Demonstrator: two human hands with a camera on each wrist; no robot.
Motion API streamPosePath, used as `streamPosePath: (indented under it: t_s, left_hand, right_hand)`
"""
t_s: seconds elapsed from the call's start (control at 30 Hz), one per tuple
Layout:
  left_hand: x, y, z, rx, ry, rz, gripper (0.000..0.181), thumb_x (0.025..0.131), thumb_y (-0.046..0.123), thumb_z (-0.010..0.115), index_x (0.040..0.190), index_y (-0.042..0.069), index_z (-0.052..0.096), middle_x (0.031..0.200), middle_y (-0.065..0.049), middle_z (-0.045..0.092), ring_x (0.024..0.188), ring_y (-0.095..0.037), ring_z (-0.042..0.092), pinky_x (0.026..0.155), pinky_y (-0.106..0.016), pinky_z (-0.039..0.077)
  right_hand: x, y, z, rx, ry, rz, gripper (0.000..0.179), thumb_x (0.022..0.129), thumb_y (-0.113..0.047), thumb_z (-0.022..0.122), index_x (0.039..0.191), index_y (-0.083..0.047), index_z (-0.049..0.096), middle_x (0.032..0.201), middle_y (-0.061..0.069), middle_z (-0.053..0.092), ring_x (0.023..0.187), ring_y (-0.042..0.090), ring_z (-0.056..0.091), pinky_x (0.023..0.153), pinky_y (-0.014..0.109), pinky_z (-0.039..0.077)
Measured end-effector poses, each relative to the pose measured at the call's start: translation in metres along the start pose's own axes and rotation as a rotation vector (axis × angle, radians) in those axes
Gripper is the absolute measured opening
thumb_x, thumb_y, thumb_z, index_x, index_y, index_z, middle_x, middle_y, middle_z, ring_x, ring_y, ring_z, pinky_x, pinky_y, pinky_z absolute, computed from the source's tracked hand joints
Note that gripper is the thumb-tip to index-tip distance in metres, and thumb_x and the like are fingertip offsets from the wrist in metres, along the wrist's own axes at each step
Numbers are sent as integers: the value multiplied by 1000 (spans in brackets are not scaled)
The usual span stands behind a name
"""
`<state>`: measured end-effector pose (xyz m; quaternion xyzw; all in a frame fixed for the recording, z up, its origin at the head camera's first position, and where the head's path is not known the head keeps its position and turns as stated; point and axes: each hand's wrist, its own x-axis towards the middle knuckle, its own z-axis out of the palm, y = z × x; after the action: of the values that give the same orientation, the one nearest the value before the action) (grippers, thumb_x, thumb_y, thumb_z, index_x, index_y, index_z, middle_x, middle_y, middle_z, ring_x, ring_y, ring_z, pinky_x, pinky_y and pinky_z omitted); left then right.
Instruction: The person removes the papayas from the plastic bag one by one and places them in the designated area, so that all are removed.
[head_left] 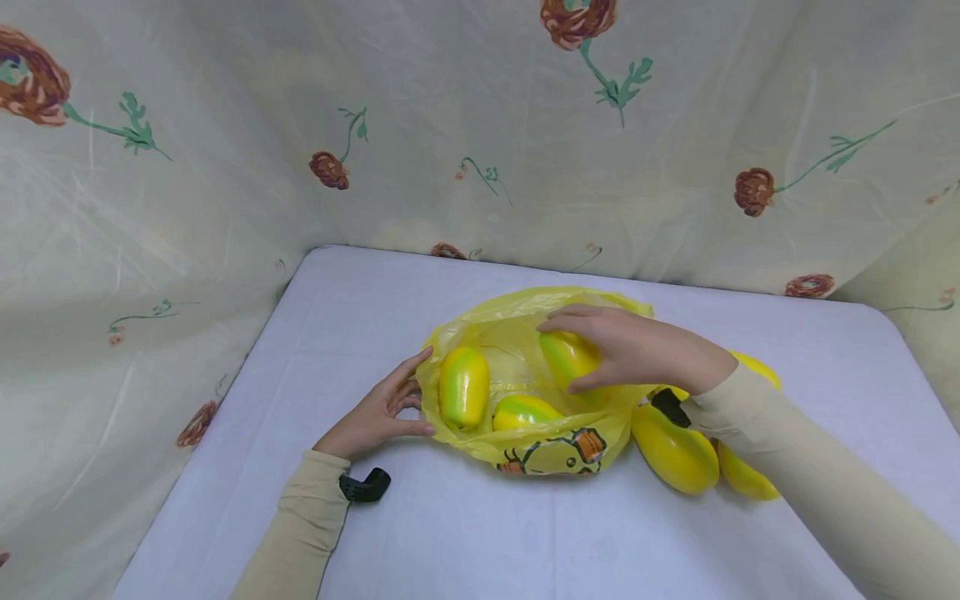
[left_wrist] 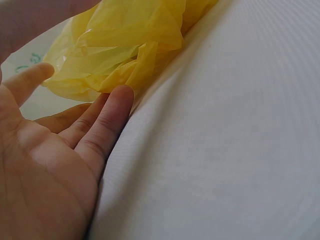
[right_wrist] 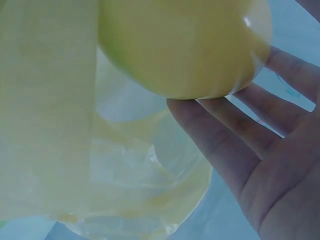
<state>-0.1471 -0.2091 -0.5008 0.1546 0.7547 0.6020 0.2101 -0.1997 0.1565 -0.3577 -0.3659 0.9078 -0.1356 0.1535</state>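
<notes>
A yellow plastic bag [head_left: 472, 446] with a printed cartoon face lies with its mouth spread wide. Inside it are two yellow-green mangoes, an upright-lying mango [head_left: 463, 388] on the left and another mango [head_left: 525, 412] near the front wall. Over the bag's right side, my right hand [head_left: 633, 346] holds a third mango [head_left: 566, 358] between fingers and thumb; in the right wrist view its fingertips press the mango's underside [right_wrist: 190, 55]. My left hand [head_left: 382, 412] rests against the bag's left edge, fingers extended; the left wrist view has them touching the yellow film [left_wrist: 125, 45].
Several more mangoes [head_left: 678, 454] lie right of the bag, partly hidden beneath the right forearm. A white cloth covers the table [head_left: 360, 292]. Behind it hangs a flower-patterned curtain [head_left: 420, 125]. Each wrist wears a black device [head_left: 366, 485].
</notes>
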Motion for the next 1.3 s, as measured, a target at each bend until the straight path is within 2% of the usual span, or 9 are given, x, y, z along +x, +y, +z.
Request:
streamPosePath:
  t_s: [0.3, 0.7, 1.0, 1.2, 1.3]
  left_hand:
    - [0, 0, 0, -4, -6, 9, 109, 84, 13, 87, 163, 44, 19, 154, -11, 51, 115, -26, 61, 106, -33, 49]
    - [0, 1, 1, 5, -3, 2, 110, 83, 14, 88, 163, 43, 19, 153, -12, 53, 114, -26, 62, 109, -36, 48]
    - [0, 0, 1, 1, -6, 5, 110, 83, 15, 88, 164, 43, 18, 152, -12, 53, 114, -26, 62, 109, -35, 47]
    - [0, 0, 1, 1, -8, 12, 110, 83, 14, 88, 164, 43, 18, 152, -12, 53, 114, -26, 62, 108, -33, 48]
    - [-1, 0, 1, 0, -10, 15, 110, 83, 14, 87, 164, 42, 18, 152, -13, 53, 114, -26, 62, 108, -34, 48]
  right_hand:
    - [-7, 5, 3, 31, 28, 34, 78, 83, -31, 88, 151, -17, 53, 160, 11, 47, 148, 36, 41, 120, 59, 37]
    - [-23, 3, -3, 45, 85, 27, 78, 84, -31, 88, 152, -19, 52, 161, 10, 45, 150, 36, 39, 119, 61, 37]
    - [-38, -2, -4, 59, 85, 44, 78, 85, -32, 87, 153, -23, 50, 163, 5, 42, 152, 34, 36, 117, 70, 31]
    - [-46, -5, -2, 70, 102, 42, 78, 85, -33, 87, 153, -24, 50, 162, 5, 44, 150, 34, 39, 117, 63, 38]
    - [-50, -6, -1, 79, 108, 46, 79, 84, -32, 87, 153, -23, 51, 162, 7, 44, 149, 36, 41, 116, 64, 38]
